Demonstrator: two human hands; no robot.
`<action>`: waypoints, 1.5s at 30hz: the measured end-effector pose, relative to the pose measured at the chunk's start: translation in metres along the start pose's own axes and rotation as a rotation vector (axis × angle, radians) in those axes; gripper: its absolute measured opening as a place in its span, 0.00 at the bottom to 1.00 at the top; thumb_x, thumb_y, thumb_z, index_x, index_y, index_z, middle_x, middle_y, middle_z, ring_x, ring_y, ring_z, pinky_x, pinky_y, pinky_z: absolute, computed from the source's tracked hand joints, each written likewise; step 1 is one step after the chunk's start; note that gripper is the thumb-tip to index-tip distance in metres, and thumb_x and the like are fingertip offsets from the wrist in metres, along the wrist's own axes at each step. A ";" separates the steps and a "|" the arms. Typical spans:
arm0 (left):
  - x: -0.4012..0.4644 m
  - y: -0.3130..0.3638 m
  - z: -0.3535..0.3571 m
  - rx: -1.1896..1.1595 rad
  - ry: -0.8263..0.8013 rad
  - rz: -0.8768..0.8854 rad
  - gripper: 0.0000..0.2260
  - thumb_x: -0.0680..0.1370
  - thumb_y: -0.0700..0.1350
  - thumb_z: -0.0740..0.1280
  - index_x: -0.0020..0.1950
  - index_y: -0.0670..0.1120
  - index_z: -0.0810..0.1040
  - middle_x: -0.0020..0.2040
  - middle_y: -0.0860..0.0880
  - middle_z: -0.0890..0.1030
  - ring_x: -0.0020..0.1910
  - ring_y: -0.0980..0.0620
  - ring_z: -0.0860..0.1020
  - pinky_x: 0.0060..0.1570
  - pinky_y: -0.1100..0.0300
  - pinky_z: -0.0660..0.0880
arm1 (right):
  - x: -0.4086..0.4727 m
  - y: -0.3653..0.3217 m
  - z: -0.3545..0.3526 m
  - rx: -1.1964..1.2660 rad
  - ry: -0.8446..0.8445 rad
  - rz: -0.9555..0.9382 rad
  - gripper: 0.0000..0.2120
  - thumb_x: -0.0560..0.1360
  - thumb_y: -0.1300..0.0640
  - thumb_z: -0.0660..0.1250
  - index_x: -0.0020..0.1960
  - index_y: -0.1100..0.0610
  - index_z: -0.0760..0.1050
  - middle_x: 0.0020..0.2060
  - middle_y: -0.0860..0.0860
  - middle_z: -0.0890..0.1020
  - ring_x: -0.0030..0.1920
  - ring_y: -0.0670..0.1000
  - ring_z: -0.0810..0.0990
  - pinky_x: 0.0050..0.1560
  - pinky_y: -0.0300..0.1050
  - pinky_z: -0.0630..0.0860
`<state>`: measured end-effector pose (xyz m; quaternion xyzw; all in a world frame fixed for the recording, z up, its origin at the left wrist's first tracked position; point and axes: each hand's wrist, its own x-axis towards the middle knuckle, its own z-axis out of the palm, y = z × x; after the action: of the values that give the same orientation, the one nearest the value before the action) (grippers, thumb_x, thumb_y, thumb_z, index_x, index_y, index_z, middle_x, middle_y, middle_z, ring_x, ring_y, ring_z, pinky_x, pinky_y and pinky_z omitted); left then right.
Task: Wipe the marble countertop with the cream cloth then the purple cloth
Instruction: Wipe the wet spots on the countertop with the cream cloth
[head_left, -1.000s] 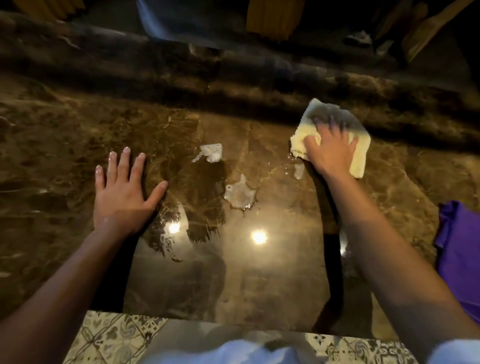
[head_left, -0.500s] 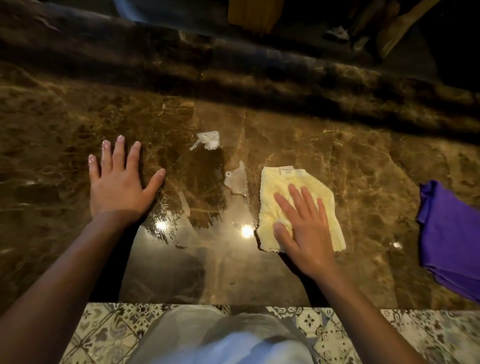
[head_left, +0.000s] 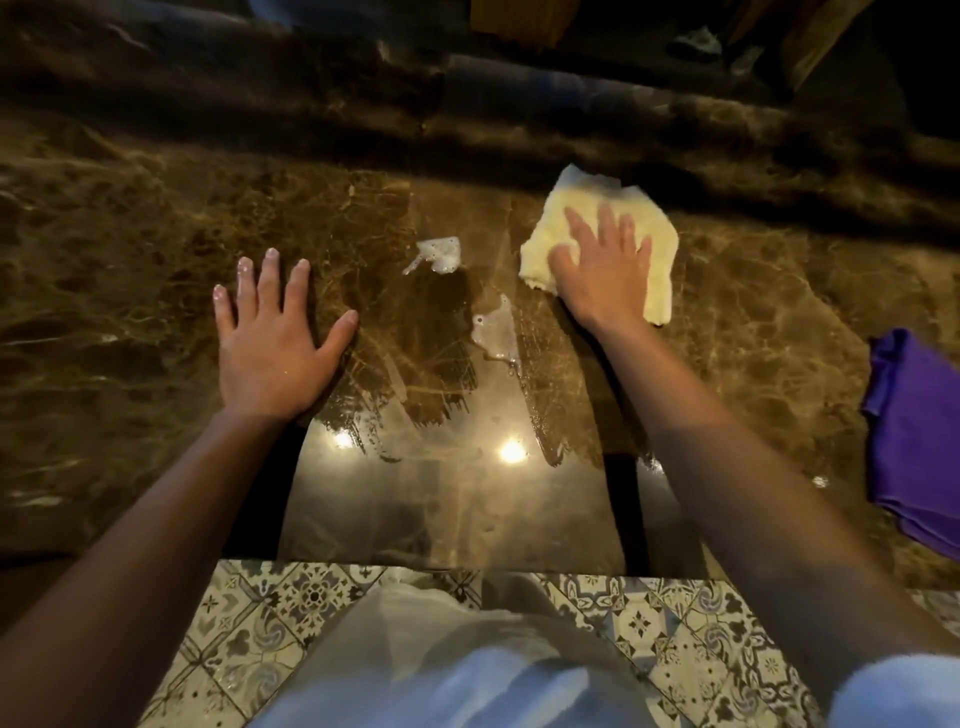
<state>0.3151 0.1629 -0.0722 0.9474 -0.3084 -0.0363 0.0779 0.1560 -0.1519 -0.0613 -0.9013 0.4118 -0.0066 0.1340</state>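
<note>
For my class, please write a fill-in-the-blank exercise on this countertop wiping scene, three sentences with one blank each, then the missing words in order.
1. The right hand presses flat on the ______ cloth.
2. The purple cloth lies untouched by the countertop's ______ edge.
3. The left hand rests with its fingers spread, palm ______, on the bare marble.

Missing words: cream; right; down

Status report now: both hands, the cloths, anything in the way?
Right hand flat on cream cloth, far side of marble countertop. Left hand flat, empty. Two foamy puddles unwiped. Purple cloth untouched, right edge.
</note>
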 end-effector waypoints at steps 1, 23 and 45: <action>0.000 0.000 0.000 -0.004 0.003 0.002 0.38 0.81 0.70 0.48 0.84 0.48 0.55 0.85 0.41 0.53 0.84 0.40 0.48 0.80 0.38 0.45 | -0.022 -0.004 0.004 -0.008 -0.018 -0.069 0.29 0.82 0.41 0.51 0.82 0.45 0.58 0.84 0.55 0.55 0.83 0.61 0.48 0.81 0.66 0.43; -0.001 0.002 -0.006 -0.088 0.007 0.008 0.32 0.84 0.65 0.51 0.83 0.48 0.58 0.85 0.42 0.54 0.84 0.41 0.48 0.81 0.39 0.44 | -0.020 -0.057 0.017 0.029 -0.022 0.085 0.31 0.83 0.42 0.51 0.83 0.49 0.55 0.84 0.56 0.52 0.83 0.61 0.45 0.80 0.66 0.41; 0.013 -0.090 -0.006 -0.036 0.022 -0.072 0.35 0.81 0.70 0.46 0.83 0.52 0.57 0.85 0.42 0.54 0.84 0.40 0.49 0.78 0.36 0.44 | -0.040 -0.089 0.033 -0.058 -0.025 0.069 0.38 0.81 0.34 0.49 0.84 0.54 0.50 0.84 0.59 0.50 0.83 0.64 0.45 0.79 0.70 0.42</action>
<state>0.3782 0.2276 -0.0820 0.9567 -0.2725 -0.0342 0.0967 0.1996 -0.0582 -0.0674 -0.8902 0.4408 0.0211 0.1131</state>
